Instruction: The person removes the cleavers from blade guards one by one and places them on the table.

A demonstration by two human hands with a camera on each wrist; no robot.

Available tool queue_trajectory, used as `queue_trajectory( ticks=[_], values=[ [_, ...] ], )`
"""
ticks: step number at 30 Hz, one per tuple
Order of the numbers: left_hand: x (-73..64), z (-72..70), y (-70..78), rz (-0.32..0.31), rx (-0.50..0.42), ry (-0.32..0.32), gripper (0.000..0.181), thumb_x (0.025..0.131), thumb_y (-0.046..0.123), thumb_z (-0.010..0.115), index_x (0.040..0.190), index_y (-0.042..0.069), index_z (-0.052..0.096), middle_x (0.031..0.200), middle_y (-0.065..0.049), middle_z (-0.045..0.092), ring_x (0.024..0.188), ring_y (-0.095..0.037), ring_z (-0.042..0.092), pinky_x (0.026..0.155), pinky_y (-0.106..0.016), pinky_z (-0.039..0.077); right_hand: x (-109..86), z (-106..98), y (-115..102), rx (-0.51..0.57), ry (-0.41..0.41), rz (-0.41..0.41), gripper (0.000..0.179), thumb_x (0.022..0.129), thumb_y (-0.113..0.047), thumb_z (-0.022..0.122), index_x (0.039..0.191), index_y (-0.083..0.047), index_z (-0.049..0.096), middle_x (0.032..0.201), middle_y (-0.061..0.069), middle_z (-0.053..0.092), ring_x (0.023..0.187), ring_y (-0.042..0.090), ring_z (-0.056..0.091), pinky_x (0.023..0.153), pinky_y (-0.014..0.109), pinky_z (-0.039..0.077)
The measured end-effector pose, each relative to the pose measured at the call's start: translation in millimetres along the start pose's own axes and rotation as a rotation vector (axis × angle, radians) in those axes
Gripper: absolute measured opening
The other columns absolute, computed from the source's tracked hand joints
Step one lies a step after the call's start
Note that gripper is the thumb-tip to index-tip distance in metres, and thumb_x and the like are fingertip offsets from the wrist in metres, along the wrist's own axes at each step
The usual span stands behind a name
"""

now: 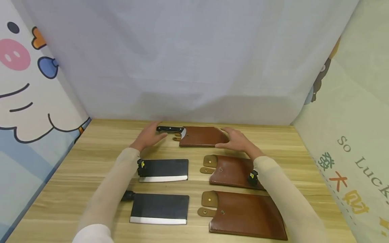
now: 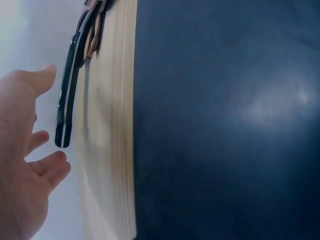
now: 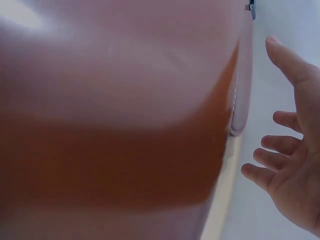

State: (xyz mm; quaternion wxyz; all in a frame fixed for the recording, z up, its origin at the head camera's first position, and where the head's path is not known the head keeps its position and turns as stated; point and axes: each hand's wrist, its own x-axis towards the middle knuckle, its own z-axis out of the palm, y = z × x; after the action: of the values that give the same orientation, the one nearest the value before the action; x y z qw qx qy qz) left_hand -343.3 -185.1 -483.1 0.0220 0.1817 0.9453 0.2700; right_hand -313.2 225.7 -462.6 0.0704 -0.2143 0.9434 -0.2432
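At the back of the table lies a cleaver with a black riveted handle (image 1: 170, 129), its blade mostly inside a brown leather sheath (image 1: 202, 136). My left hand (image 1: 149, 135) is spread around the handle's end, and the left wrist view shows a gap between the fingers and the handle (image 2: 67, 95). Beside the sheath's right end is my right hand (image 1: 237, 140), fingers apart and gripping nothing; whether a fingertip touches the leather I cannot tell. Nearer me lie two bare cleavers, a middle one (image 1: 165, 167) and a front one (image 1: 161, 206).
On the right lie a middle sheath (image 1: 232, 170) and a front sheath (image 1: 246, 212), their tan straps (image 1: 209, 199) unfastened and pointing left. The wooden table (image 1: 76, 175) meets a pale cloth wall (image 1: 194, 67) at the back. Printed panels flank both sides.
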Motion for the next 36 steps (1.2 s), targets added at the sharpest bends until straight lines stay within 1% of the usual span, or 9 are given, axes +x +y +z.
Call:
queue_trajectory(
  ticks=[5,12,18,22,25,31,36],
  values=[
    [3.1,3.9,-1.1,-0.008,-0.024,-0.014,0.073,0.103,0.035,0.063,0.157,-0.003,0.032,0.161,-0.028,0.032,0.148,-0.046,0.03,0.119,-0.061,0.026,6.8,8,-5,0.026,-0.021,0.01,0.099,0.085,-0.055,0.079,0.158,-0.004,0.036,0.159,0.019,0.041,0.145,0.042,0.039,0.116,0.058,0.034],
    [3.6,5.9,-5.1,-0.026,-0.05,-0.036,0.073,0.103,0.035,0.062,0.157,-0.003,0.033,0.16,-0.028,0.033,0.147,-0.048,0.031,0.119,-0.062,0.026,12.6,17,-4,0.04,-0.03,0.042,0.101,0.084,-0.053,0.081,0.16,-0.01,0.033,0.159,0.019,0.04,0.144,0.041,0.041,0.116,0.057,0.035],
    [5.0,7.9,-5.0,0.008,-0.065,-0.052,0.07,0.103,0.031,0.062,0.155,-0.006,0.034,0.157,-0.03,0.037,0.145,-0.049,0.034,0.118,-0.062,0.027,15.7,19,-7,0.03,-0.058,0.054,0.105,0.083,-0.052,0.082,0.162,-0.008,0.028,0.16,0.021,0.038,0.144,0.043,0.04,0.115,0.057,0.035],
    [5.3,7.7,-3.9,0.011,-0.067,-0.052,0.067,0.103,0.028,0.062,0.154,-0.007,0.036,0.156,-0.031,0.038,0.145,-0.049,0.034,0.118,-0.061,0.027,15.4,21,-11,0.006,-0.068,0.072,0.105,0.085,-0.049,0.082,0.162,-0.005,0.025,0.161,0.022,0.036,0.146,0.043,0.037,0.116,0.056,0.035],
    [5.5,7.2,-3.6,0.016,-0.061,-0.052,0.066,0.104,0.026,0.062,0.154,-0.008,0.036,0.156,-0.031,0.038,0.145,-0.049,0.034,0.119,-0.06,0.027,14.6,23,-14,-0.033,-0.06,0.078,0.103,0.086,-0.047,0.082,0.161,-0.004,0.027,0.162,0.021,0.035,0.146,0.042,0.037,0.116,0.056,0.034],
    [6.4,4.6,-1.3,0.014,-0.055,-0.063,0.063,0.104,0.023,0.062,0.153,-0.008,0.037,0.155,-0.031,0.04,0.144,-0.049,0.035,0.118,-0.061,0.028,16.2,25,-16,-0.111,-0.063,0.102,0.091,0.089,-0.048,0.079,0.158,-0.004,0.037,0.16,0.025,0.036,0.144,0.044,0.038,0.115,0.059,0.035],
    [6.5,2.6,0.2,0.007,-0.041,-0.062,0.061,0.104,0.022,0.063,0.151,-0.008,0.041,0.152,-0.032,0.042,0.142,-0.049,0.038,0.117,-0.06,0.031,14.9,22,-19,-0.118,-0.059,0.091,0.089,0.089,-0.048,0.078,0.156,-0.003,0.04,0.157,0.027,0.039,0.142,0.046,0.041,0.114,0.059,0.036]
  ],
)
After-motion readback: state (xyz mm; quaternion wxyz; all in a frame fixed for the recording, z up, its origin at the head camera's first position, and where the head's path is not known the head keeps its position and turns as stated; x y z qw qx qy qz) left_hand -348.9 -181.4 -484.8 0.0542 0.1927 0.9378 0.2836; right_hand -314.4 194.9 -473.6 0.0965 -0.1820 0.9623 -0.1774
